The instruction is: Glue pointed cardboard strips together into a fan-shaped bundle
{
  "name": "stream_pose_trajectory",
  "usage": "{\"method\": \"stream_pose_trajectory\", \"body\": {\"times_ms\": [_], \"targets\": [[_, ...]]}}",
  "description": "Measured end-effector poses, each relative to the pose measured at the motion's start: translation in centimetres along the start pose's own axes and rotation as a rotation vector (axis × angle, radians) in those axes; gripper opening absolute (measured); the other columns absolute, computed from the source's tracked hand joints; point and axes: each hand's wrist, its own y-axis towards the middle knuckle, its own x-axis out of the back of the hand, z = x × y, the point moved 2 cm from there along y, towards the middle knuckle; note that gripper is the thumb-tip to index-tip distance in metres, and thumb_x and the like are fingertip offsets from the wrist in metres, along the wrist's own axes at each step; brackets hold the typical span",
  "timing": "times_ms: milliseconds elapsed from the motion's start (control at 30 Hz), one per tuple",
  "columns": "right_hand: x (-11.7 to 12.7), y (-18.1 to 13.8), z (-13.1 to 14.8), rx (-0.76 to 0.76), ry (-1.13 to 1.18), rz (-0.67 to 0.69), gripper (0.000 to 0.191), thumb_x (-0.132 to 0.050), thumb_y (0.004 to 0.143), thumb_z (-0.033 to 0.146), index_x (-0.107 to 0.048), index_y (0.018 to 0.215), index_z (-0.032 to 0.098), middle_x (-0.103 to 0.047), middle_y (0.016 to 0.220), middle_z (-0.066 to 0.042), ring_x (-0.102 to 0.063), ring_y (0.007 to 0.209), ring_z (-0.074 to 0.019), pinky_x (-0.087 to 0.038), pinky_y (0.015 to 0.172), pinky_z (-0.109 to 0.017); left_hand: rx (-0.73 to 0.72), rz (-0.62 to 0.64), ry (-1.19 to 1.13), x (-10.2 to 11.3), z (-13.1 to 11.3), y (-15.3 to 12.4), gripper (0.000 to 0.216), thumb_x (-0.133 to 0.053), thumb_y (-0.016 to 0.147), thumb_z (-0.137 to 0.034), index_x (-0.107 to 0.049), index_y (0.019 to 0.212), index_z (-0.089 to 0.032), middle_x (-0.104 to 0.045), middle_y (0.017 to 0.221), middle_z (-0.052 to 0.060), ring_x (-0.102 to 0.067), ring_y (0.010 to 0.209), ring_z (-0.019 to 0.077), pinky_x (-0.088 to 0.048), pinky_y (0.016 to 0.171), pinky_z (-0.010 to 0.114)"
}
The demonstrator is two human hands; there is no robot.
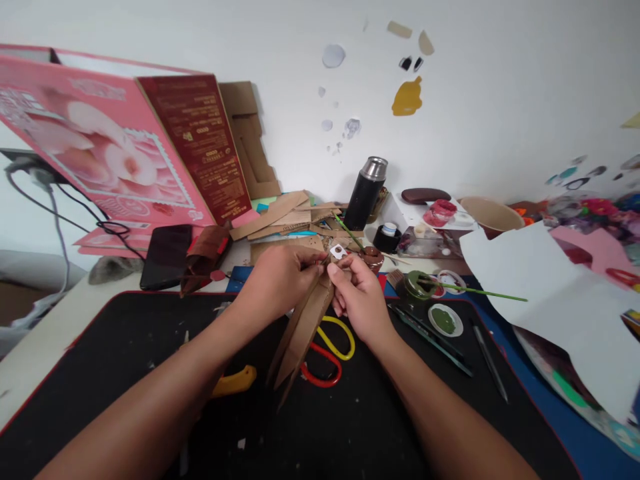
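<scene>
My left hand [280, 279] and my right hand [359, 297] meet above the black mat [125, 373], both closed on the upper end of a long folded brown cardboard piece [300, 333] that slants down toward me. A small white tag [339, 251] sticks up just above my fingertips. Under the cardboard lie scissors with a yellow and a red handle loop [330, 350]. A yellow utility knife [234, 381] lies on the mat below my left forearm.
A pink gift box [100, 147] leans at the back left beside a black phone [167, 255]. Cardboard strips [285, 217], a black flask [367, 193], paint dishes [444, 319], brushes and a large white paper sheet [550, 300] crowd the back and right.
</scene>
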Motion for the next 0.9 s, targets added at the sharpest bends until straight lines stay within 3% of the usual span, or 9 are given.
{"method": "stream_pose_trajectory", "body": {"times_ms": [267, 600, 900], "targets": [[-0.11, -0.08, 0.16, 0.028, 0.011, 0.003, 0.04, -0.074, 0.092, 0.058, -0.049, 0.087, 0.026, -0.044, 0.047, 0.014, -0.039, 0.034, -0.0088, -0.036, 0.037, -0.02, -0.064, -0.001, 0.036, 0.13, -0.41, -0.16, 0.028, -0.06, 0.093, -0.02, -0.087, 0.101, -0.027, -0.087, 0.106, 0.003, -0.081, 0.096, 0.0258, -0.06, 0.086, 0.035], [-0.09, 0.06, -0.25, 0.016, 0.03, 0.006, 0.044, -0.074, 0.092, 0.062, -0.047, 0.088, 0.026, -0.043, 0.046, 0.015, -0.037, 0.032, -0.0077, -0.032, 0.035, -0.018, -0.053, -0.011, 0.077, -0.08, -0.34, -0.17, 0.027, -0.06, 0.093, -0.02, -0.086, 0.089, -0.026, -0.087, 0.097, 0.005, -0.081, 0.088, 0.0253, -0.059, 0.083, 0.035], [-0.08, 0.07, -0.23, 0.002, 0.024, -0.003, 0.045, -0.074, 0.09, 0.062, -0.047, 0.089, 0.026, -0.044, 0.046, 0.015, -0.037, 0.032, -0.0074, -0.033, 0.035, -0.017, -0.044, 0.0, 0.083, -0.12, -0.51, -0.2, 0.028, -0.061, 0.095, -0.02, -0.088, 0.099, -0.029, -0.087, 0.099, 0.004, -0.08, 0.091, 0.0255, -0.058, 0.083, 0.034]]}}
